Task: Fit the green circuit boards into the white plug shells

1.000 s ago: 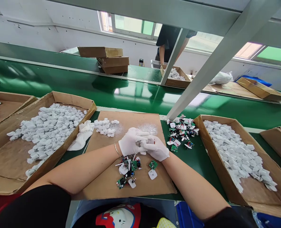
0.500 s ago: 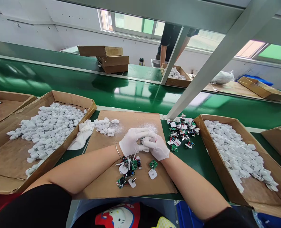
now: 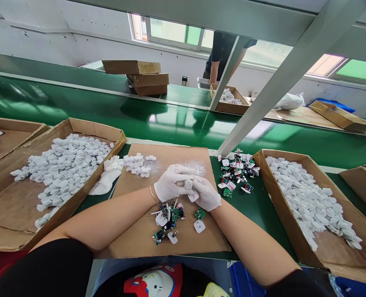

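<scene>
Both of my hands wear white gloves and meet over a flat cardboard sheet. My left hand is curled closed around a small white plastic shell. My right hand pinches a small white piece against it, fingers closed. Just below my hands lies a little heap of green circuit boards with white plug parts. A small pile of white shells sits at the sheet's far left corner, next to a crumpled white glove.
Cardboard trays of white shells stand left and right. More circuit boards lie on the green bench between sheet and right tray. A green conveyor belt runs behind. A person stands beyond it near stacked boxes.
My hands stayed in place and worked the small part between the fingers; a white piece now shows at my right fingertips. The person at the back shifted slightly.
</scene>
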Available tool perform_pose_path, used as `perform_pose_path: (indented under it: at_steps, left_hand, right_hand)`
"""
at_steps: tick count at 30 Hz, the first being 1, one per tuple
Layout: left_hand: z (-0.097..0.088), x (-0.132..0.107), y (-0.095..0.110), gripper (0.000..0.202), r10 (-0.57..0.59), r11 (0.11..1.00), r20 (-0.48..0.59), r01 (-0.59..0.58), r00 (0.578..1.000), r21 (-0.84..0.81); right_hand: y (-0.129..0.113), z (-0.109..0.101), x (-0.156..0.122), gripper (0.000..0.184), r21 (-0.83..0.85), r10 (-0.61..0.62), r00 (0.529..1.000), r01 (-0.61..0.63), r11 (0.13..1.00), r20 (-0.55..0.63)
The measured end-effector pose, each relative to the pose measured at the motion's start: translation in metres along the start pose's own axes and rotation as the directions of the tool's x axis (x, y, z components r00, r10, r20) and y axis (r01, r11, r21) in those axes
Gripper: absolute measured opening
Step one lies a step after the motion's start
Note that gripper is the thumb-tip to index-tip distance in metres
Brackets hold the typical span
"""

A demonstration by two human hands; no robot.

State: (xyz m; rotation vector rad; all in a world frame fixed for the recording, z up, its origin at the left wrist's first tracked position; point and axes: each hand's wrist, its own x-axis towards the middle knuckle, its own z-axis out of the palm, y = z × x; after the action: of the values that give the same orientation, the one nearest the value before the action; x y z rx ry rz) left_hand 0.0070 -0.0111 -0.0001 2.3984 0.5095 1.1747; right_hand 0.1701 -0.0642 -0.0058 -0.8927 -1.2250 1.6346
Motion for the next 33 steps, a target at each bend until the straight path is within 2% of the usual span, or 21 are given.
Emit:
perform_pose_path:
  at_steps: [6,11,14,16,19,20,22,24,26,29,33]
  left_hand:
    - [0.004,0.002,0.003,0.037,0.002,0.999,0.061,0.001,0.998,-0.049]
    - [0.004,0.003,0.006,0.038,-0.033,0.990,-0.001,0.032,0.999,-0.136]
    - [0.003,0.001,0.004,0.042,-0.071,0.985,-0.025,0.066,0.997,-0.162]
    - [0.003,-0.002,0.002,0.042,-0.111,0.984,0.007,0.111,0.994,-0.136]
    - [0.002,-0.005,-0.002,0.060,-0.183,0.982,-0.010,0.182,0.983,-0.058]
    - [0.001,-0.005,-0.004,0.064,-0.173,0.984,-0.030,0.172,0.984,-0.039]
    - [-0.001,-0.004,-0.008,0.057,-0.083,0.997,-0.058,0.083,0.995,-0.007]
    - [-0.003,0.000,-0.011,0.041,0.035,0.999,-0.022,-0.035,0.999,-0.011]
    - [-0.004,0.004,-0.012,0.032,0.099,0.993,0.029,-0.097,0.995,-0.061]
    - [-0.006,0.010,-0.010,0.028,0.104,0.989,0.072,-0.096,0.992,-0.111]
    - [-0.008,0.011,-0.006,0.032,0.080,0.993,0.073,-0.073,0.994,-0.098]
  right_hand:
    - [0.001,0.005,0.000,0.046,0.052,0.076,0.996,-0.074,0.996,-0.035]
    - [-0.004,0.007,0.000,0.043,0.111,-0.053,0.999,0.052,0.992,0.008]
    - [-0.005,0.004,0.000,0.033,0.175,-0.050,0.997,0.041,0.984,0.051]
    - [-0.004,0.001,0.001,0.025,0.179,-0.027,1.000,0.025,0.984,0.008]
    - [-0.001,-0.003,0.002,0.023,0.163,-0.062,0.994,0.077,0.984,-0.092]
    - [0.000,-0.004,0.003,0.023,0.152,-0.069,0.991,0.086,0.985,-0.111]
    - [0.003,-0.006,0.004,0.023,0.115,-0.061,0.989,0.077,0.990,-0.131]
    - [0.006,-0.007,0.004,0.022,0.078,-0.049,0.987,0.062,0.995,-0.153]
    - [0.008,-0.008,0.004,0.018,0.055,-0.064,0.984,0.074,0.996,-0.166]
    - [0.009,-0.010,0.002,0.020,0.052,-0.073,0.986,0.081,0.995,-0.147]
    - [0.008,-0.011,0.001,0.024,0.025,-0.071,0.986,0.075,0.997,-0.150]
